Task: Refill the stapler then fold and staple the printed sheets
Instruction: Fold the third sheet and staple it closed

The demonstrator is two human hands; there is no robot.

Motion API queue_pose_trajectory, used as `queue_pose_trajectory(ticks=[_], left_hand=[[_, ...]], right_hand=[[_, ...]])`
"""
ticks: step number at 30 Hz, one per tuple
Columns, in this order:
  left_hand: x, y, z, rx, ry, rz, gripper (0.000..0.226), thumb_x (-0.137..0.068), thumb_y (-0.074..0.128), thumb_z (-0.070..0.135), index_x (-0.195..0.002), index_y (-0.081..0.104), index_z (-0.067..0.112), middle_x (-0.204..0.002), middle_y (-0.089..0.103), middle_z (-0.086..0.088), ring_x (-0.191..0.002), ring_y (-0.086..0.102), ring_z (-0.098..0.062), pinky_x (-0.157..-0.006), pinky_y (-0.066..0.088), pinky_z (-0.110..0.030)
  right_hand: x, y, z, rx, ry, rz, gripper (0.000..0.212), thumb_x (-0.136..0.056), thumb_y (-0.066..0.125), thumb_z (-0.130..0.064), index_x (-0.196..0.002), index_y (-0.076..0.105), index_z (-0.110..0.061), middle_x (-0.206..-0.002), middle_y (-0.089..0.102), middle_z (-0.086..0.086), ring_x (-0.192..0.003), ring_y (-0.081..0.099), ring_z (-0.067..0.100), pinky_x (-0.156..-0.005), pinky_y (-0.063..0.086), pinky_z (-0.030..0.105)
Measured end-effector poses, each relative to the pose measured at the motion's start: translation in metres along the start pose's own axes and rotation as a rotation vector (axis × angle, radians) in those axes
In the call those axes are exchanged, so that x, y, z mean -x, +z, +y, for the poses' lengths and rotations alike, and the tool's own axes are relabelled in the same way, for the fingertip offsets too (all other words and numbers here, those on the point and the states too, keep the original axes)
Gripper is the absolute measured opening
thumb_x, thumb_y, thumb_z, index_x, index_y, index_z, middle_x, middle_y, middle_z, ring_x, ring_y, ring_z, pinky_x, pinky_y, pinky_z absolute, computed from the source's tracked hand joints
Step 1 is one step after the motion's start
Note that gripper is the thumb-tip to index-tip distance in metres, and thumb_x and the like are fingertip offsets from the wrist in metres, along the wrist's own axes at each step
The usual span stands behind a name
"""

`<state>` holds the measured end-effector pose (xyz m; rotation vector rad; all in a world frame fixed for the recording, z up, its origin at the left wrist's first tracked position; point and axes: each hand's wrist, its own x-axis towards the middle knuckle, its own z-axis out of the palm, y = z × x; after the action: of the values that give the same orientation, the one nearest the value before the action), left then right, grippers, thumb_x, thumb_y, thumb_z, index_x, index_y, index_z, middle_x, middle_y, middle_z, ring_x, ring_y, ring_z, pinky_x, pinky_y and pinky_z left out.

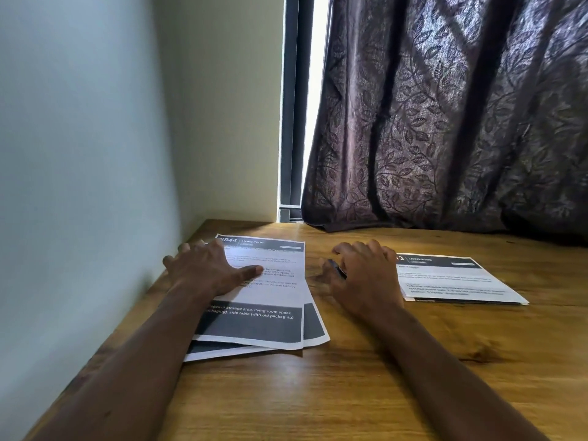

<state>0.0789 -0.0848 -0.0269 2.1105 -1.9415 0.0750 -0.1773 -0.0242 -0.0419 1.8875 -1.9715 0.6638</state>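
at the left i see the left hand [206, 268] lying flat, fingers straight, on a fanned stack of printed sheets [270, 319] that sits on the wooden desk [350, 393] close to the wall [79, 154]. just right of that stack the right hand [362, 275] is curled round a small dark object [338, 269], too hidden for me to call it the stapler. right beside that hand a folded set of sheets [458, 281] lies flat in front of the curtain [445, 122].
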Motion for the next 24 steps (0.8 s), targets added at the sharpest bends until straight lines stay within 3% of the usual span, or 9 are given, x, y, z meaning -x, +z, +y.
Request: queue_pose_trajectory(ticks=[6,12,16,20,24], left_hand=[[0.000,0.007,0.001,0.063,-0.008,0.055,0.109,-0.056,0.050,0.102,-0.136,0.057,0.029,-0.139,0.063,-0.001,-0.132,0.050,-0.029,-0.098,0.041,-0.048],[0.000,0.015,0.001,0.070,-0.015,0.172,0.093,-0.060,0.056,0.097,-0.126,0.062,0.031,-0.125,0.070,-0.002,-0.124,0.057,-0.029,-0.094,0.046,-0.046],[-0.003,0.014,-0.001,0.188,-0.017,0.219,0.070,-0.073,0.072,0.072,-0.127,0.063,0.027,-0.124,0.069,-0.003,-0.123,0.055,-0.031,-0.091,0.048,-0.042],[-0.007,0.007,-0.005,0.427,-0.031,0.334,0.052,-0.083,0.077,0.039,-0.129,0.063,0.020,-0.138,0.053,-0.013,-0.127,0.049,-0.037,-0.096,0.048,-0.044],[-0.013,-0.004,-0.014,0.685,-0.120,0.388,0.050,-0.086,0.071,0.025,-0.133,0.061,0.012,-0.132,0.065,-0.018,-0.123,0.059,-0.039,-0.105,0.045,-0.041]], right_hand=[[0.008,-0.004,-0.023,-0.070,-0.194,-0.045,0.047,-0.096,0.036,-0.063,-0.122,0.062,-0.033,-0.116,0.067,-0.009,-0.112,0.049,0.016,-0.098,0.033,0.040],[0.019,0.006,-0.041,0.041,-0.212,-0.198,0.067,-0.092,0.027,-0.073,-0.138,0.050,-0.031,-0.138,0.059,-0.003,-0.127,0.046,0.022,-0.107,0.033,0.046],[0.020,0.007,-0.042,0.028,-0.203,-0.236,0.064,-0.093,0.029,-0.073,-0.137,0.052,-0.031,-0.139,0.054,-0.004,-0.128,0.043,0.021,-0.107,0.032,0.045],[0.020,0.008,-0.042,0.015,-0.187,-0.234,0.063,-0.092,0.032,-0.073,-0.134,0.053,-0.032,-0.137,0.054,-0.004,-0.128,0.043,0.020,-0.107,0.032,0.045],[0.020,0.008,-0.042,0.011,-0.185,-0.240,0.064,-0.092,0.030,-0.073,-0.136,0.052,-0.032,-0.137,0.054,-0.005,-0.127,0.044,0.019,-0.107,0.033,0.044]])
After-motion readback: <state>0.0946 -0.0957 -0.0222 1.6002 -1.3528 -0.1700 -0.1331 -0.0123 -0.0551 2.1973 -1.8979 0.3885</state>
